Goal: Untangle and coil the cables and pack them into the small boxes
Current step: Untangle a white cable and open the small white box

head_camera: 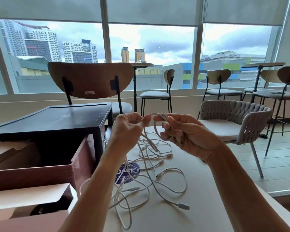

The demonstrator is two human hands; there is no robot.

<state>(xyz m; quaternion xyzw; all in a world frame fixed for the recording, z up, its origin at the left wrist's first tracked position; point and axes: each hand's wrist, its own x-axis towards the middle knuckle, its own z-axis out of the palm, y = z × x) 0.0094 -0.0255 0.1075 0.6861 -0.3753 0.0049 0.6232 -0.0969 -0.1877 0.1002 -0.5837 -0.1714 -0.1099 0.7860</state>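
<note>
Both my hands are raised above the beige table [199, 190]. My right hand [182, 131] grips a small coil of white cable [159, 124], its loops wrapped round the fingers. My left hand [129, 128] pinches the same cable just left of the coil. From the hands the cable hangs down into a tangle of white cables [151, 178] spread on the table, with several plugs showing. A small open cardboard box [27, 198] sits at the lower left; something dark lies inside it.
A reddish-brown open box [40, 171] stands left of the tangle, with a black box [57, 118] behind it. A round blue sticker [127, 173] lies under the cables. A wooden-backed chair [90, 79] and a woven chair [238, 121] stand beyond the table.
</note>
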